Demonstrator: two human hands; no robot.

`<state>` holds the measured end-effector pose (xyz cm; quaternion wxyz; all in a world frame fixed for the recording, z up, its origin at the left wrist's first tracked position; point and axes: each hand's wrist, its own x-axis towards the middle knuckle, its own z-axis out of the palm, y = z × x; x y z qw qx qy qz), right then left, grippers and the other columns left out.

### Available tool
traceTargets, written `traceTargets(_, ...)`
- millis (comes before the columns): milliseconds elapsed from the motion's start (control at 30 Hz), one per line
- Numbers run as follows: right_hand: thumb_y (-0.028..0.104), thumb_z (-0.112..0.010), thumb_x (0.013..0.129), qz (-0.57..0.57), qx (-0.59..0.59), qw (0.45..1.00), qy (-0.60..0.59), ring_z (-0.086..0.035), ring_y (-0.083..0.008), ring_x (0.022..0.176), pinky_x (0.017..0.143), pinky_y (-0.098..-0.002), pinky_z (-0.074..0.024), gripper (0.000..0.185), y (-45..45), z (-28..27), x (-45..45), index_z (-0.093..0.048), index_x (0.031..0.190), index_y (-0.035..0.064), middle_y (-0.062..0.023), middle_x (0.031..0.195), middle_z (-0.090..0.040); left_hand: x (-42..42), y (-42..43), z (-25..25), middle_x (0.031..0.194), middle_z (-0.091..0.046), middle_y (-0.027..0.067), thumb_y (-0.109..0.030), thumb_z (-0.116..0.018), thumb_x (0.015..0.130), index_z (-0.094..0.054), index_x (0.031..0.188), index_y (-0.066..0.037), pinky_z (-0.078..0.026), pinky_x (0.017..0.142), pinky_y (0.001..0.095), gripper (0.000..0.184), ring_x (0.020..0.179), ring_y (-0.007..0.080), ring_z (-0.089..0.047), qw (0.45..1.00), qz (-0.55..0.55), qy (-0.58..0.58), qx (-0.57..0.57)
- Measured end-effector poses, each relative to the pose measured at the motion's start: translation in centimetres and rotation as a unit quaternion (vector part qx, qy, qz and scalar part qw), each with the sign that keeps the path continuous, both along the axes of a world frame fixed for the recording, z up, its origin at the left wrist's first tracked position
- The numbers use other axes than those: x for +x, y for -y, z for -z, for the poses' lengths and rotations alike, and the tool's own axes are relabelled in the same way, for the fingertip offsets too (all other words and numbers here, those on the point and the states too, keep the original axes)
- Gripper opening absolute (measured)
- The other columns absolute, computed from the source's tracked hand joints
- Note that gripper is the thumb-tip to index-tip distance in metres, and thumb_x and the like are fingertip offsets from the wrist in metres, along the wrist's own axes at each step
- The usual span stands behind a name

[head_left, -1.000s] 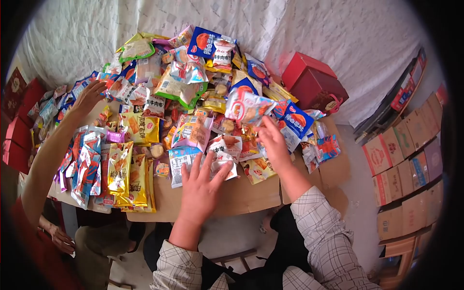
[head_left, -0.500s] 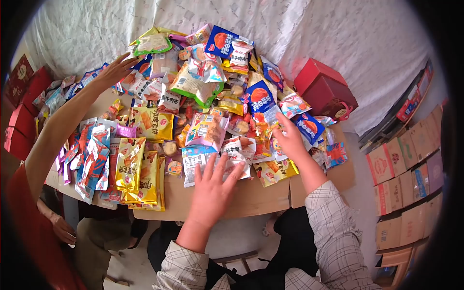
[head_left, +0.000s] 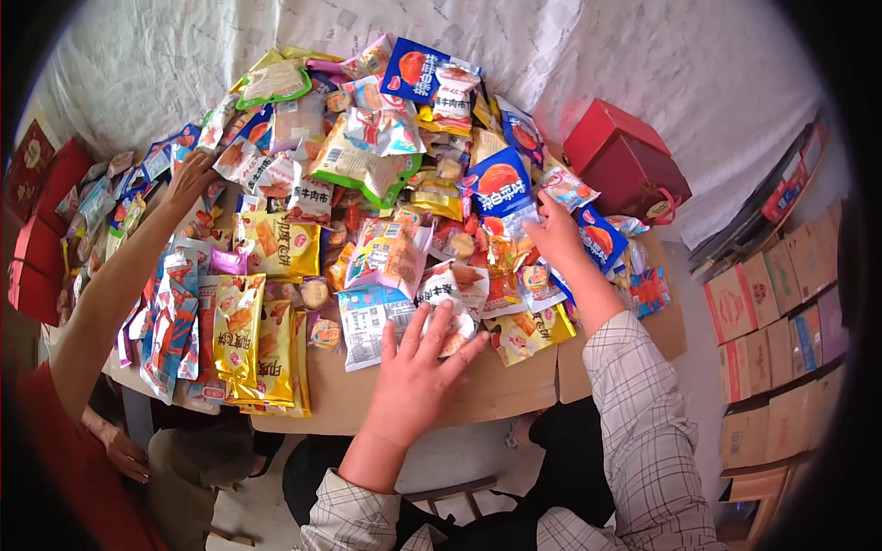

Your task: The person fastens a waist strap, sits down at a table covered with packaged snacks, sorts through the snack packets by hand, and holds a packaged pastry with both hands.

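A large heap of packaged snacks covers the cardboard-topped table. My left hand [head_left: 418, 381] has its fingers spread over the front of the heap, the fingertips on a white and red packet [head_left: 457, 286] beside a blue and white packet [head_left: 363, 332]. Farther right, my right hand [head_left: 559, 234] reaches in, fingers bent, next to a blue packet with an orange picture [head_left: 502, 184]. Whether it grips anything is hard to make out. Just behind its fingertips lies a small pink and white packet [head_left: 568, 187].
Another person's hand [head_left: 191, 176] touches packets at the left of the heap. Yellow packets [head_left: 241, 335] lie near the table's front edge [head_left: 340, 418]. Red boxes stand at the right [head_left: 625, 161] and left [head_left: 39, 266]. Cardboard boxes [head_left: 781, 312] are stacked at far right.
The pink and white packet that my right hand held has been let go onto the heap. My right hand has moved up and right. The other person's hand went up to the back, then came down again.
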<state>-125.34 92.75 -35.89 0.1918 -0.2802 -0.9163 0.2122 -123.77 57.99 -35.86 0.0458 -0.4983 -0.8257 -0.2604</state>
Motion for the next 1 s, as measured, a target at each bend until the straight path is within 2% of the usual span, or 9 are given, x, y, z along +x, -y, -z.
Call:
traceTargets(33,0.018,-0.075,0.085,-0.024,-0.056,0.998,-0.02,-0.067,-0.0266,0.087,0.079,-0.0367,-0.0528,0.045,-0.1,-0.6,0.1,-0.062,0.124,0.0005,-0.0138,0.101,-0.07,0.0,-0.1,0.0,0.156,-0.039,0.0149,-0.031,-0.082,0.076,-0.054,0.142,-0.039,-0.029,0.11,0.0679,0.073,0.143,0.039,-0.038,1.0,-0.008,0.007,-0.008)
traceTargets(133,0.014,-0.076,0.084,-0.007,0.024,0.997,-0.067,-0.063,-0.0209,0.074,0.07,-0.0326,-0.0504,0.03,-0.8,-0.8,0.5,-0.065,0.107,-0.0004,-0.0097,0.088,-0.069,0.1,-0.2,0.0,0.157,-0.038,0.0146,-0.033,-0.084,0.073,-0.053,0.144,-0.038,-0.029,0.111,0.0677,0.077,0.144,0.0389,-0.036,1.0,-0.007,0.002,-0.022)
traceTargets(167,0.013,-0.075,0.087,-0.009,0.001,0.991,-0.131,-0.058,-0.0117,0.073,0.066,-0.0278,-0.0469,0.02,-0.2,-1.7,1.0,-0.066,0.098,-0.0001,-0.006,0.087,-0.068,0.1,-0.2,0.0,0.157,-0.038,0.0146,-0.033,-0.084,0.073,-0.053,0.144,-0.038,-0.029,0.111,0.0677,0.077,0.144,0.0389,-0.036,1.0,-0.007,0.002,-0.023)
traceTargets(267,0.014,-0.072,0.094,-0.067,-0.182,0.933,-0.303,-0.057,-0.0063,0.074,0.067,-0.025,-0.0461,0.015,1.6,-3.8,1.5,-0.066,0.098,0.0003,-0.0024,0.089,-0.069,0.3,0.0,0.0,0.157,-0.037,0.0146,-0.034,-0.085,0.071,-0.052,0.144,-0.038,-0.028,0.111,0.0679,0.08,0.145,0.0392,-0.035,1.0,-0.009,0.003,-0.029)
traceTargets(433,0.009,-0.063,0.099,-0.101,-0.359,0.896,-0.24,-0.065,-0.0071,0.084,0.076,-0.0253,-0.0513,0.014,4.0,-5.5,6.0,-0.066,0.108,-0.0011,-0.0035,0.097,-0.072,0.5,0.4,-0.2,0.159,-0.035,0.0133,-0.035,-0.087,0.069,-0.05,0.145,-0.041,-0.029,0.111,0.0683,0.085,0.145,0.039,-0.034,0.999,-0.023,0.01,-0.024)
traceTargets(733,0.012,-0.06,0.1,0.012,-0.361,0.911,-0.201,-0.064,-0.007,0.087,0.076,-0.0241,-0.0491,0.017,-1.9,-0.9,15.5,-0.063,0.114,0.0015,-0.0014,0.099,-0.069,0.8,1.3,0.0,0.159,-0.03,0.0169,-0.034,-0.09,0.065,-0.049,0.146,-0.038,-0.028,0.112,0.0679,0.09,0.147,0.0414,-0.03,1.0,-0.018,0.002,0.019)
traceTargets(800,0.013,-0.061,0.1,0.019,-0.287,0.956,-0.055,-0.063,-0.0068,0.082,0.069,-0.0232,-0.0482,0.023,-3.5,0.3,16.8,-0.062,0.12,0.0026,-0.0005,0.097,-0.069,0.8,1.5,0.1,0.159,-0.03,0.0173,-0.034,-0.09,0.065,-0.049,0.146,-0.037,-0.027,0.112,0.0676,0.091,0.147,0.0415,-0.03,1.0,-0.02,0.0,0.016)
traceTargets(967,0.009,-0.064,0.096,0.064,-0.274,0.935,-0.215,-0.064,-0.009,0.079,0.066,-0.0241,-0.05,0.034,-1.3,-0.2,15.9,-0.06,0.129,0.0027,-0.0042,0.103,-0.068,1.0,1.6,0.1,0.159,-0.031,0.0177,-0.035,-0.09,0.065,-0.048,0.147,-0.035,-0.027,0.113,0.0667,0.091,0.147,0.0416,-0.03,1.0,-0.025,0.002,0.009)
traceTargets(1000,0.007,-0.065,0.094,0.037,-0.182,0.959,-0.212,-0.065,-0.0128,0.083,0.07,-0.0273,-0.052,0.036,-1.9,0.1,15.6,-0.06,0.129,0.003,-0.0074,0.11,-0.067,1.0,1.6,0.1,0.159,-0.031,0.0177,-0.035,-0.089,0.065,-0.048,0.147,-0.034,-0.027,0.113,0.0666,0.091,0.147,0.0416,-0.03,1.0,-0.026,0.0,0.005)
